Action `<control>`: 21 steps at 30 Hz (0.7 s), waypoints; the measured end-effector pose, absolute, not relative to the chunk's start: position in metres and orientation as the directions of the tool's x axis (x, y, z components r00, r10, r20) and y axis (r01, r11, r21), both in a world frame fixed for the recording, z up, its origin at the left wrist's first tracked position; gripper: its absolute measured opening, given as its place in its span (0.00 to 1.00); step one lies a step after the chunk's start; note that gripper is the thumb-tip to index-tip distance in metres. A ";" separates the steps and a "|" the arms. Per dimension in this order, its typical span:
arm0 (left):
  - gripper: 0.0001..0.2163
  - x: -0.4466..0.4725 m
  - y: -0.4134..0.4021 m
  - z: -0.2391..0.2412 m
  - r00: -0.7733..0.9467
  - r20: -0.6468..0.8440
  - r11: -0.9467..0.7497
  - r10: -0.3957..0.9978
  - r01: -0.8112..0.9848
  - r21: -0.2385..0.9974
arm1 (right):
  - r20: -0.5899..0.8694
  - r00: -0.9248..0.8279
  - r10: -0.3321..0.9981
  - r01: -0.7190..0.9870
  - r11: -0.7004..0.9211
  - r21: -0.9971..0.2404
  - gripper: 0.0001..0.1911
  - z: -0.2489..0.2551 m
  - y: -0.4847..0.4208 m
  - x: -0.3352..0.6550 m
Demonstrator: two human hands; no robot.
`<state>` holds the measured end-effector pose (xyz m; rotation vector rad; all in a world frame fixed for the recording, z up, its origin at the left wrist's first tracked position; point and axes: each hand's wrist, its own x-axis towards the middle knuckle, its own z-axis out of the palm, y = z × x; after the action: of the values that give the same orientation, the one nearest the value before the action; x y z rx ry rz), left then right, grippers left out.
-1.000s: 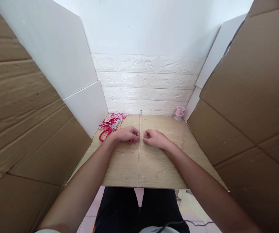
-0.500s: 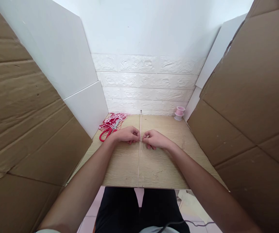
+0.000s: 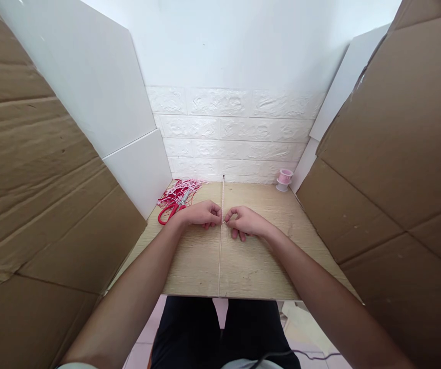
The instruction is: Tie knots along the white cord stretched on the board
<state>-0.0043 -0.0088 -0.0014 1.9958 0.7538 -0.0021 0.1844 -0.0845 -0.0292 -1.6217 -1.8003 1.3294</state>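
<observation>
A thin pale cord [image 3: 220, 256] runs taut down the middle of the wooden board [image 3: 258, 261], from a pin at the far edge to the near edge. My left hand [image 3: 200, 213] rests curled on the board just left of the cord, its fingertips pinched at it. From the right, my right hand [image 3: 245, 222] meets it, thumb and forefinger pinched on the cord or a thin thread at the same spot. What exactly sits between the fingertips is too small to make out.
Red-handled scissors [image 3: 171, 210] lie on a tangle of red and white string [image 3: 180, 189] at the board's far left corner. A pink spool [image 3: 284, 179] stands at the far right corner. Cardboard walls [image 3: 389, 154] and white panels [image 3: 89, 87] close in both sides.
My right hand has moved slightly left, closing the gap to my left hand at the cord, with its lower fingers uncurling a little. The left hand has stayed put.
</observation>
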 end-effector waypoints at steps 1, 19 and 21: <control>0.08 -0.004 -0.009 -0.001 0.809 -0.299 -0.345 0.506 0.508 0.790 | -0.319 -0.273 0.908 0.555 -0.122 -0.823 0.15 -0.030 -0.084 0.185; 0.10 -0.004 -0.011 0.000 0.811 -0.287 -0.386 0.509 0.513 0.767 | -0.358 -0.359 0.862 0.392 -0.209 -0.896 0.08 -0.034 -0.080 0.188; 0.12 -0.004 -0.011 0.000 0.813 -0.280 -0.396 0.510 0.512 0.763 | -0.354 -0.363 0.862 0.381 -0.209 -0.901 0.08 -0.035 -0.080 0.189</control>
<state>-0.0044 -0.0106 -0.0001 2.0592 0.7538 -0.0016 0.1891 -0.0796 -0.0346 -1.4574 -1.6494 1.5980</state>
